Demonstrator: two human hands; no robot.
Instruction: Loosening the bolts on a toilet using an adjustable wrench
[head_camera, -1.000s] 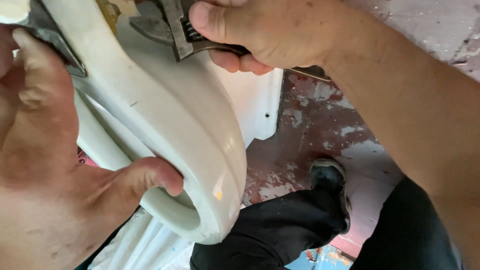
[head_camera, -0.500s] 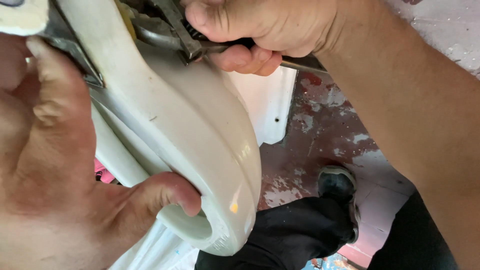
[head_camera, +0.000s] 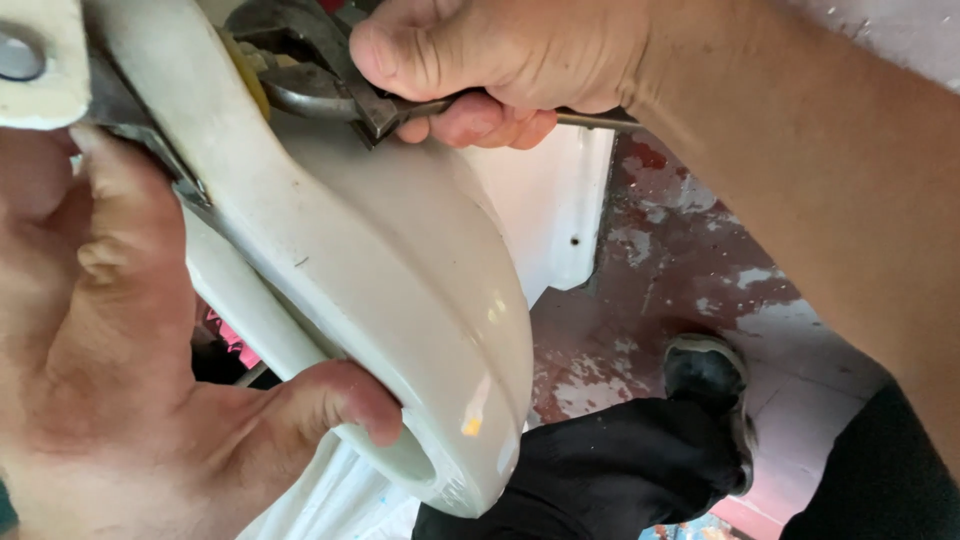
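Toilet seat (head_camera: 400, 290), cream-coloured and glossy, fills the middle of the view, tilted so its rounded front end points down toward the floor (head_camera: 640, 330). Left hand (head_camera: 130, 400) is clamped around the seat's edge, thumb hooked over the lower rim and fingers pressed against a grey metal hinge bracket (head_camera: 140, 130) near the top left. Right hand (head_camera: 500, 60) is closed tight around the handle of an adjustable wrench (head_camera: 320, 70), whose metal head sits at the seat's hinge end, beside a yellowish fitting; whether it grips a nut cannot be told. Below, a dark trouser leg and a black shoe (head_camera: 710, 380) rest on the worn red and white floor. To do this well, it seems wise to keep the seat braced firmly and the wrench square on the fitting, so it does not slip.
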